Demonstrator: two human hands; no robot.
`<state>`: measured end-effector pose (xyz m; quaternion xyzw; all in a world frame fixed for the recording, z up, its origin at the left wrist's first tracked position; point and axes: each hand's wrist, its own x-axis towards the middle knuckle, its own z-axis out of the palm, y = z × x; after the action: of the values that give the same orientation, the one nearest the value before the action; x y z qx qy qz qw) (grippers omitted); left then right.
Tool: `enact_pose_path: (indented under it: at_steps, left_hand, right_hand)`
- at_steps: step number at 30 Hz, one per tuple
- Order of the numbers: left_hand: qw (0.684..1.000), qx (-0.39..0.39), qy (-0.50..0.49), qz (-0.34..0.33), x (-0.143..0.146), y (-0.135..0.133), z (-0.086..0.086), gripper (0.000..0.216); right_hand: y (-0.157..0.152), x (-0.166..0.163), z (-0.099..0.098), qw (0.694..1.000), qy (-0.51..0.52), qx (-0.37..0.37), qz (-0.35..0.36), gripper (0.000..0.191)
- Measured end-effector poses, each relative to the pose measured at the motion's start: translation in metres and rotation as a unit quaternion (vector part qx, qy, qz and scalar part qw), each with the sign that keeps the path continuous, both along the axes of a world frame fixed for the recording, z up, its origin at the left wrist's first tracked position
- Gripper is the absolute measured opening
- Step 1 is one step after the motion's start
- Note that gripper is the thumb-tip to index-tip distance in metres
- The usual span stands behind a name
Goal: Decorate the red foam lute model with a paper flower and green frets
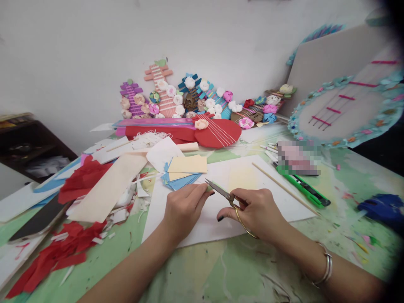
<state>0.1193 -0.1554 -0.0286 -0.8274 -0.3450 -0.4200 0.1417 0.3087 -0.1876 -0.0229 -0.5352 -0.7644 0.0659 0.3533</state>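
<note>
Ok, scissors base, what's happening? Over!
Right hand holds scissors. Left hand pinched near blade tips, contents unclear. Thin stick across white sheet, beyond right hand.

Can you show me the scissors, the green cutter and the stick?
Scissors (pixel 231 197): head view, at the pivot.
Green cutter (pixel 299 185): head view, on its body.
Stick (pixel 284 188): head view, on its middle.

The right hand (pixel 260 210) holds scissors (pixel 221 190), their tips just beside the left hand's (pixel 184 208) pinched fingertips, above a white sheet (pixel 210 229) on the table (pixel 195 275). Yellow cards (pixel 189 165) overlap blue pieces (pixel 182 182) nearby. A thin stick (pixel 280 185) and green cutter (pixel 298 185) lie to the right, a red stringed shape (pixel 202 136) behind.
</note>
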Motion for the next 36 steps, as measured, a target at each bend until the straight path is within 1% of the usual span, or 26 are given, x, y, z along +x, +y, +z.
enact_pose_path:
  at_steps: [5, 9, 13, 16, 22, 29, 32, 36]
  left_hand:
    - [1.0, -0.023, -0.011, -0.011, 0.0, 0.002, -0.001, 0.009]
    - [0.998, -0.049, -0.014, -0.033, 0.001, 0.003, 0.002, 0.013]
    - [0.995, -0.088, -0.015, -0.042, 0.002, 0.003, 0.005, 0.017]
    - [0.994, -0.098, -0.012, -0.054, 0.003, 0.002, 0.005, 0.018]
    - [0.993, -0.093, -0.013, -0.07, 0.005, 0.002, 0.004, 0.018]
    - [0.988, -0.127, -0.023, -0.089, 0.004, 0.001, 0.003, 0.019]
    - [0.983, -0.154, -0.028, -0.097, 0.004, 0.0, 0.003, 0.021]
    - [0.969, -0.218, -0.036, -0.113, 0.003, 0.001, 0.004, 0.023]
  right_hand:
    - [0.004, 0.003, 0.0, 1.0, -0.006, 0.001, -0.01, 0.048]
    - [0.007, 0.007, 0.004, 0.999, -0.015, -0.021, -0.024, 0.048]
    - [0.007, 0.009, 0.009, 0.999, -0.033, -0.042, -0.003, 0.048]
    - [0.005, 0.007, 0.01, 0.999, -0.043, -0.028, 0.004, 0.049]
    - [0.004, 0.006, 0.008, 0.998, -0.057, -0.008, 0.007, 0.049]
    - [0.005, 0.006, 0.003, 0.999, -0.034, 0.017, 0.01, 0.049]
    - [0.005, 0.006, 0.001, 0.999, -0.025, 0.035, 0.017, 0.05]
    - [0.006, 0.008, -0.001, 0.999, -0.032, 0.036, 0.01, 0.051]
